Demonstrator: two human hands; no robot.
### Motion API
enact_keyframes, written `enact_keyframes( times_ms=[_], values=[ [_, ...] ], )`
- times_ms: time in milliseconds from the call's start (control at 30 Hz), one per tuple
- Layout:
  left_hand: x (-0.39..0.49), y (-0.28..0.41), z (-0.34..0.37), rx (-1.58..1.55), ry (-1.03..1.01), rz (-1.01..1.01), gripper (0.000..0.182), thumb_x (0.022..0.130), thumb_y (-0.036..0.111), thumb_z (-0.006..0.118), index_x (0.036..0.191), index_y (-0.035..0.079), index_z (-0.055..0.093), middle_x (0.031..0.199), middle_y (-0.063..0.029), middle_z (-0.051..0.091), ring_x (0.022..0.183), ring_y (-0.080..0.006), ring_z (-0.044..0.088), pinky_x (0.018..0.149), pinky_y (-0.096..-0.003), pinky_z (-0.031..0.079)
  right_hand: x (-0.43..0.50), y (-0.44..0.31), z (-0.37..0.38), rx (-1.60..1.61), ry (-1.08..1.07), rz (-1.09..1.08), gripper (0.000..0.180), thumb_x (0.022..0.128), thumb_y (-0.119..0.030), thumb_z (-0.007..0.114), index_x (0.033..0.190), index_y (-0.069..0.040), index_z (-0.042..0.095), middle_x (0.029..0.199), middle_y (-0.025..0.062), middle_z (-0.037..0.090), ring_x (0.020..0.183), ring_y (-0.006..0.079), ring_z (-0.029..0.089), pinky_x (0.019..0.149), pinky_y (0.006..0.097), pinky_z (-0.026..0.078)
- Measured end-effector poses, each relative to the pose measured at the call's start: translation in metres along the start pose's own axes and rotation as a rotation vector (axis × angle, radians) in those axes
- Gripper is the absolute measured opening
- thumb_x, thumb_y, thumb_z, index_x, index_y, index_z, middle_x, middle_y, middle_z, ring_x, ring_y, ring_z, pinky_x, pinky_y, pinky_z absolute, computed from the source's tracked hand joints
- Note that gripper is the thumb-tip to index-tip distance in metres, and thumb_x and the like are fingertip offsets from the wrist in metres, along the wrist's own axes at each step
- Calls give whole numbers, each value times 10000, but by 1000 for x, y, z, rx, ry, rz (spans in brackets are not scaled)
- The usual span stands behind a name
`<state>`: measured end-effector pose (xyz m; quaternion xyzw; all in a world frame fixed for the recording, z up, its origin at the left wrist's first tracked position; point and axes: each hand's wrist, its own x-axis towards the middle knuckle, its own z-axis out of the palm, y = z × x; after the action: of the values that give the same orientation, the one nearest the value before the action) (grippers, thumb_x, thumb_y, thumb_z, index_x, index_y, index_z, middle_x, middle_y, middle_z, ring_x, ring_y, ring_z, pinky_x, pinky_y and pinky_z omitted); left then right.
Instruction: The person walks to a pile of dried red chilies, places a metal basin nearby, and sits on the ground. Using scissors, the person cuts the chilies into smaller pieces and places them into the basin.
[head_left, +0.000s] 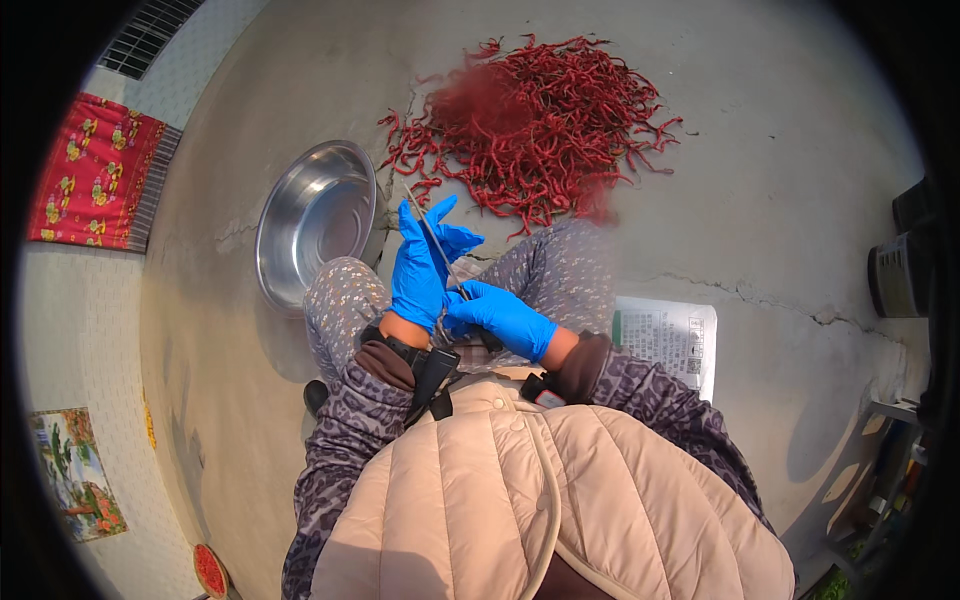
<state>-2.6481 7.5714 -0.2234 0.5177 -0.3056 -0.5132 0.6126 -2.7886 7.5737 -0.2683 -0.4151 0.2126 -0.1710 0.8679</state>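
Note:
My right hand (504, 316), in a blue glove, grips a bladed tool (439, 244) by its dark handle. The long thin metal blade points up and to the left; whether it is a knife or scissors seen edge-on, I cannot tell. Beside it is my left hand (420, 274), also blue-gloved, with its fingers apart and nothing visible in them. The blade crosses in front of that hand, and contact is unclear. Beyond both hands, a large heap of red chili peppers (555, 127) lies on the concrete floor. A steel basin (319, 225) stands to the left, its visible inside bare.
A white printed sack or sheet (667, 341) lies on the floor to my right. Dark containers (896, 274) stand at the far right, above a rack (889, 465) of items. A round container of red pieces (210, 570) sits lower left. Cracks run through the floor.

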Motion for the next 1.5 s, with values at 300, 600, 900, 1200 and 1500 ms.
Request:
enact_keyframes(
  times_ms=[300, 600, 900, 1200, 1500],
  values=[
    [20, -11, -19, 79, -161, -150, 430, 927, 279, 511, 1234, -20, 474, 1101, -166, 597, 961, -297, 614, 839, -412, 520, -8, -15, -4, -630, 443, -61, 483, 827, -503, 573, 880, -28, 644, 721, 63, 635, 638, 134, 579, 618, 268, 463],
    [47, 16, -62, -280, -450, -121, 360, 931, 231, 497, 1183, -25, 531, 1137, -140, 596, 910, -202, 624, 841, -345, 519, 6, -3, -7, 315, -59, 13, 381, 927, -354, 506, 1116, -31, 580, 916, 51, 623, 808, 129, 577, 769, 288, 476],
    [66, 17, -113, -307, -470, -155, 363, 918, 270, 521, 1154, -2, 564, 1213, -180, 553, 1026, -308, 589, 922, -407, 468, 43, -16, 23, -162, -89, -8, 272, 909, -271, 552, 1046, -39, 589, 890, 28, 608, 772, 113, 550, 732, 256, 463],
    [70, 18, -134, -304, -474, -138, 397, 925, 276, 507, 1195, -13, 536, 1230, -178, 541, 1058, -312, 572, 949, -400, 451, 60, -4, 25, -531, -70, -142, 249, 922, -265, 516, 1042, -58, 584, 847, 2, 612, 738, 91, 530, 699, 239, 455],
    [68, 15, -120, -330, -465, -213, 403, 919, 275, 516, 1167, -42, 538, 1179, -196, 567, 1035, -316, 588, 912, -402, 481, 53, -5, 25, 356, -35, 143, 465, 899, -425, 535, 1142, -29, 547, 913, 29, 645, 810, 92, 569, 771, 271, 466]
  ],
)
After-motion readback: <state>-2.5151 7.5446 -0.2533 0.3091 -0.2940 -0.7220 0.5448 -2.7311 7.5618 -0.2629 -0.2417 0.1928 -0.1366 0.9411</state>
